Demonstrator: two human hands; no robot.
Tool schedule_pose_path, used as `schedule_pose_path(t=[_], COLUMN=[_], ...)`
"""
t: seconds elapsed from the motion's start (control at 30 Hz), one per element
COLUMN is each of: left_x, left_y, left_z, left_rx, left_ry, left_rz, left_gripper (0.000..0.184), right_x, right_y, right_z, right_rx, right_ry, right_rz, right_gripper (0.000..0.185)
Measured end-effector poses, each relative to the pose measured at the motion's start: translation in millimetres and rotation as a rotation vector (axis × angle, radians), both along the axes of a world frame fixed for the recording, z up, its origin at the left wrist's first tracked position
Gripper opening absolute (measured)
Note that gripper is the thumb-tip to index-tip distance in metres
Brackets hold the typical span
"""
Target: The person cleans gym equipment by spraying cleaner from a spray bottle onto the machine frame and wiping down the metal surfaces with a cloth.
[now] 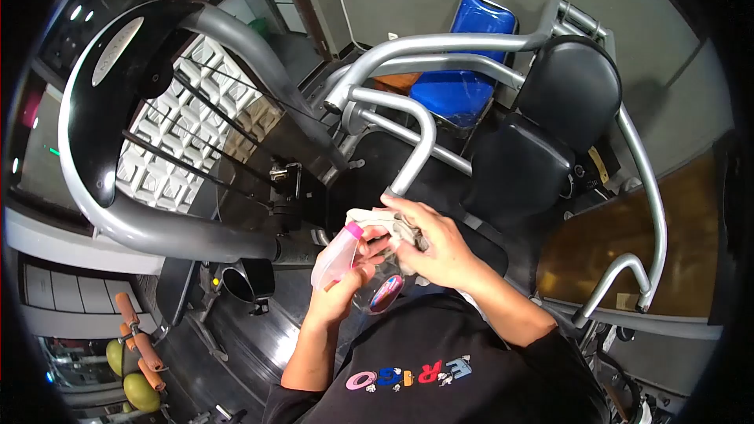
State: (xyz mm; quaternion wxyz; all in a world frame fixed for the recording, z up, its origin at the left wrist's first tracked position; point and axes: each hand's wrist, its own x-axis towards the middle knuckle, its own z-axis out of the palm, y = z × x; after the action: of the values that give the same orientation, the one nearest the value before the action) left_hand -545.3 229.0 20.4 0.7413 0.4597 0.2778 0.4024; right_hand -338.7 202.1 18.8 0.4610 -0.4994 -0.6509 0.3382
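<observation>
My left hand (343, 289) is closed around a spray bottle (336, 257) with a pale pink sprayer head and a pink nozzle. Its clear body, with a colourful oval label, tilts down toward my shirt. In my right hand (446, 251) is a crumpled whitish cloth (375, 218), close in front of the nozzle. Just beyond both hands is the lower end of a grey bent handle bar (424, 137) on the gym machine; the cloth overlaps it in view, and I cannot tell whether they touch.
The machine's black padded seat (522, 165) and backrest (573, 90) stand to the right. A blue chair (452, 94) is behind the bars. At left rises the machine's curved frame (165, 232). A brown panel (628, 247) lies at right; orange dumbbell-like pieces (141, 349) are lower left.
</observation>
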Motion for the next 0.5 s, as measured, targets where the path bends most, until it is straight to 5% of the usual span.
schedule_pose_path(t=[0.17,0.27,0.4,0.5], left_x=[-8.6,-8.5,-10.0,-14.5], left_y=[-9.0,-10.6,-3.1,-4.0], left_z=[13.9,16.5,24.5,36.7], left_rx=[0.187,0.432,0.539,0.655], left_ry=[0.146,0.459,0.527,0.633], left_rz=[0.048,0.350,0.440,0.355], left_gripper=[0.040,0.051,0.035,0.026], right_x=[2.0,4.1,-2.8,-8.2], right_y=[7.2,18.2,19.2,20.8], right_z=[-2.9,-2.5,9.5,5.0], right_rx=[-0.031,0.075,-0.012,-0.043], right_ry=[0.446,0.591,0.911,0.893], right_rz=[0.060,0.152,0.339,0.303], right_gripper=[0.060,0.066,0.071,0.070])
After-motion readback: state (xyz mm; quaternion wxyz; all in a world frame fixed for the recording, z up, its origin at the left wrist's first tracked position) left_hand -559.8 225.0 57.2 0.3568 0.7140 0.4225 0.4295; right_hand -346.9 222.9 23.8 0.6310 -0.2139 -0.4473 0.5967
